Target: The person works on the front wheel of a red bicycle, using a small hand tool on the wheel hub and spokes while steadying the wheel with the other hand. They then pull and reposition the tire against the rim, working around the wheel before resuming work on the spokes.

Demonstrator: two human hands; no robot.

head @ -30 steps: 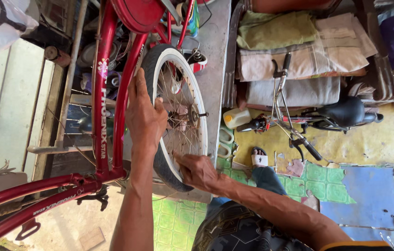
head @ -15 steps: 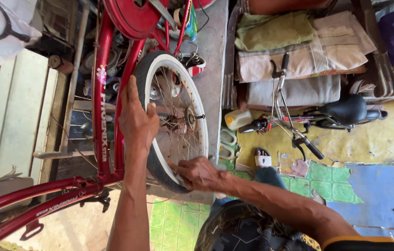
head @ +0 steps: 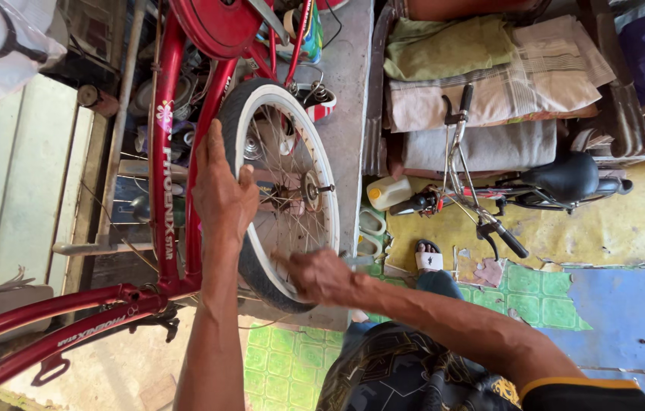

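Observation:
A bicycle wheel with a white rim, thin spokes and a black tyre sits in a red bicycle frame. My left hand grips the tyre on the frame side, thumb toward the spokes. At the lower edge of the rim, my right hand is closed around a small metal tool, whose tip shows just past my fingers. The hub and axle lie between the two hands.
A small black bicycle lies on the yellow and green patterned floor to the right, beside folded cloths and a white jug. My sandalled foot rests near the wheel. Wooden boards stand on the left.
Both hands stay on the wheel in much the same places. The view has drifted slightly, and my left hand sits a little further round the tyre.

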